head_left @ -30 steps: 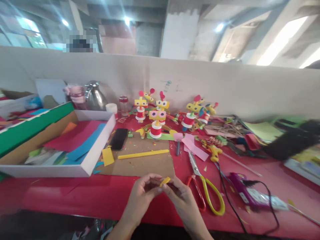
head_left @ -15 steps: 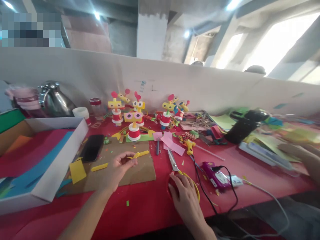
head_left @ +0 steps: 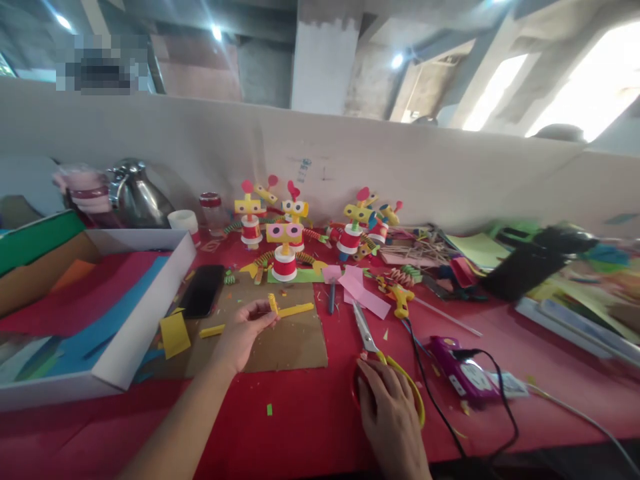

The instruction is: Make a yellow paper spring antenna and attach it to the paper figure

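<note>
My left hand [head_left: 254, 327] pinches a yellow paper strip [head_left: 295, 310], one end folded up at the fingertips, above the brown cardboard [head_left: 300, 347]. My right hand [head_left: 387, 400] lies over the handles of the scissors [head_left: 367, 330], fingers curled on the red loop, blades pointing away. Another yellow strip [head_left: 213, 331] and a yellow paper piece [head_left: 175, 335] lie left of my left hand. Behind the cardboard stand several paper-cup figures [head_left: 285, 265] with yellow heads.
On the left are an open box [head_left: 150, 293] of coloured paper, a phone [head_left: 203, 291] and a metal jug [head_left: 143, 200]. A yellow glue gun [head_left: 401, 300], a purple power strip [head_left: 465, 373] with cables, pink paper [head_left: 365, 297] and a black bottle [head_left: 535, 263] are on the right.
The view has turned right-to-left across the table, so things sit further right. The other person's hand at the right has left view. My left hand still pinches the strip; my right stays at the scissors.
</note>
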The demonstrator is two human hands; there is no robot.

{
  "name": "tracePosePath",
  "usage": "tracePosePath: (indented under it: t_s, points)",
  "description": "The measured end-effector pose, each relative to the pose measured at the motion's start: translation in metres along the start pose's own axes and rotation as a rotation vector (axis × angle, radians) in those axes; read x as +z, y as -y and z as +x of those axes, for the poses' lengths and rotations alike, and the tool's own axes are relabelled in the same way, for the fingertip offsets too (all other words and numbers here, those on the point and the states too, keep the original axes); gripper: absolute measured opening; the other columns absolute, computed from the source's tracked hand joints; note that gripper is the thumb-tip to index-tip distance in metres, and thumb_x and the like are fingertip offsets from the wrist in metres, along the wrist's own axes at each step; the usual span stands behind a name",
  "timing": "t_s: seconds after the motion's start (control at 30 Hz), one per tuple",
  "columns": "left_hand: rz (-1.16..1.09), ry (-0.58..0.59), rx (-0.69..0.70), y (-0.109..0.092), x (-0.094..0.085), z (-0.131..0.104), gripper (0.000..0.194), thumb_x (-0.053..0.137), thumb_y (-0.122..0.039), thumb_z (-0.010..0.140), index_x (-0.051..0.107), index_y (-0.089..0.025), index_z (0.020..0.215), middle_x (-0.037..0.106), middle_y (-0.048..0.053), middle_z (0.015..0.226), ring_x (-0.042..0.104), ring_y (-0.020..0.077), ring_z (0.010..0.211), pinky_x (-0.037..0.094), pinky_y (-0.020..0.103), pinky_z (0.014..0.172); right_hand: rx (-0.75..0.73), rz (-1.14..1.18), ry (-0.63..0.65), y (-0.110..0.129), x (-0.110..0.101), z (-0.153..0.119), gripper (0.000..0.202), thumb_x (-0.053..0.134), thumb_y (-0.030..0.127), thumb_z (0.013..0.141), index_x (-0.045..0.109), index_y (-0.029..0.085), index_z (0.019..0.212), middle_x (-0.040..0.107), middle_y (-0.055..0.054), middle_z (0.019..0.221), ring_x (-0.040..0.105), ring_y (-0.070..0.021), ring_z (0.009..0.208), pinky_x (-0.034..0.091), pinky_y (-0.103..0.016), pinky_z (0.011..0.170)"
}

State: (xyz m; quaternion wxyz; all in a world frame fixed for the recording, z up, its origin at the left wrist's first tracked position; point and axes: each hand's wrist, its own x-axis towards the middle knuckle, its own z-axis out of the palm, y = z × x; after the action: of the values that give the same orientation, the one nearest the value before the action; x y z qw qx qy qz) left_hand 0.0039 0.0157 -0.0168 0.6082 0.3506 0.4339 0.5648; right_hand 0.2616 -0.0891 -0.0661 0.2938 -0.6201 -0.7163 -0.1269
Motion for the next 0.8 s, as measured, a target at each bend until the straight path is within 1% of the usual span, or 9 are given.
tracePosePath:
  t_s: [0.2, 0.33, 0.4, 0.5, 0.57, 0.63, 0.67, 0.73, 0.8]
  points:
    - [-0.045, 0.001, 0.011, 0.001, 0.0, 0.0, 0.024, 0.08, -0.022, 0.057, 0.069, -0.015, 0.077, 0.063, -0.001, 0.074, 0.059, 0.0095, 0.069, 0.044, 0.022, 0.071, -0.096, -0.033, -0.089, -0.003, 0.005, 0.0, 0.027, 0.045, 0.023, 0.088, 0.061, 0.015, 0.108, 0.066, -0.011, 0.102, 0.056, -0.0264, 0.096, 0.043, -0.041, 0.085]
    - [-0.02, -0.008, -0.005, 0.0, 0.001, -0.001, 0.025, 0.08, -0.025, 0.058, 0.069, -0.016, 0.079, 0.064, 0.0, 0.075, 0.06, 0.0106, 0.067, 0.044, 0.022, 0.066, -0.13, -0.095, -0.154, -0.007, 0.009, 0.0, 0.026, 0.044, 0.024, 0.088, 0.063, 0.017, 0.105, 0.067, -0.011, 0.101, 0.058, -0.027, 0.094, 0.044, -0.041, 0.083]
    - [-0.021, -0.011, 0.013, 0.0, 0.001, -0.001, 0.024, 0.079, -0.025, 0.059, 0.069, -0.016, 0.079, 0.064, 0.0, 0.074, 0.059, 0.0105, 0.067, 0.044, 0.022, 0.066, -0.153, -0.113, -0.171, -0.011, 0.012, -0.001, 0.026, 0.045, 0.024, 0.088, 0.064, 0.018, 0.104, 0.068, -0.011, 0.101, 0.059, -0.0273, 0.094, 0.045, -0.041, 0.081]
    - [-0.029, -0.023, 0.08, 0.0, 0.001, -0.001, 0.022, 0.079, -0.024, 0.06, 0.069, -0.016, 0.077, 0.064, 0.0, 0.075, 0.058, 0.0107, 0.071, 0.045, 0.022, 0.071, -0.18, -0.088, -0.171, -0.018, 0.015, -0.002, 0.025, 0.047, 0.024, 0.086, 0.064, 0.018, 0.104, 0.069, -0.011, 0.101, 0.062, -0.0272, 0.092, 0.048, -0.041, 0.079]
    - [-0.001, -0.032, 0.109, -0.001, 0.002, -0.003, 0.021, 0.078, -0.024, 0.062, 0.069, -0.016, 0.078, 0.065, 0.0, 0.075, 0.058, 0.0114, 0.073, 0.045, 0.023, 0.073, -0.174, -0.021, -0.164, -0.021, 0.014, -0.001, 0.025, 0.051, 0.024, 0.085, 0.064, 0.02, 0.105, 0.069, -0.01, 0.102, 0.063, -0.0273, 0.092, 0.05, -0.041, 0.078]
    - [0.058, -0.024, 0.111, -0.001, 0.005, -0.008, 0.021, 0.076, -0.026, 0.064, 0.069, -0.016, 0.08, 0.065, 0.001, 0.076, 0.059, 0.0125, 0.072, 0.046, 0.025, 0.073, -0.153, 0.105, -0.132, -0.016, 0.009, 0.005, 0.026, 0.055, 0.024, 0.083, 0.064, 0.023, 0.107, 0.07, -0.009, 0.101, 0.065, -0.027, 0.092, 0.052, -0.041, 0.078]
    - [0.1, -0.005, 0.103, -0.001, 0.008, -0.01, 0.021, 0.075, -0.027, 0.065, 0.069, -0.016, 0.082, 0.066, 0.001, 0.076, 0.059, 0.0131, 0.071, 0.047, 0.027, 0.073, -0.134, 0.19, -0.103, -0.01, 0.006, 0.011, 0.026, 0.056, 0.025, 0.083, 0.064, 0.024, 0.108, 0.07, -0.008, 0.1, 0.065, -0.0267, 0.092, 0.053, -0.04, 0.079]
    - [0.177, 0.052, 0.081, -0.001, 0.016, -0.016, 0.021, 0.073, -0.028, 0.067, 0.069, -0.016, 0.084, 0.066, 0.002, 0.074, 0.06, 0.0142, 0.07, 0.047, 0.028, 0.072, -0.069, 0.392, -0.007, 0.008, -0.002, 0.027, 0.027, 0.057, 0.026, 0.084, 0.064, 0.025, 0.11, 0.071, -0.008, 0.099, 0.066, -0.0266, 0.093, 0.055, -0.039, 0.079]
    - [0.219, 0.102, 0.095, -0.003, 0.027, -0.021, 0.024, 0.073, -0.027, 0.066, 0.068, -0.017, 0.088, 0.065, 0.002, 0.074, 0.059, 0.0145, 0.069, 0.047, 0.028, 0.07, 0.051, 0.618, 0.105, 0.03, -0.01, 0.048, 0.028, 0.056, 0.029, 0.085, 0.063, 0.024, 0.112, 0.07, -0.01, 0.102, 0.067, -0.0253, 0.089, 0.057, -0.036, 0.075]
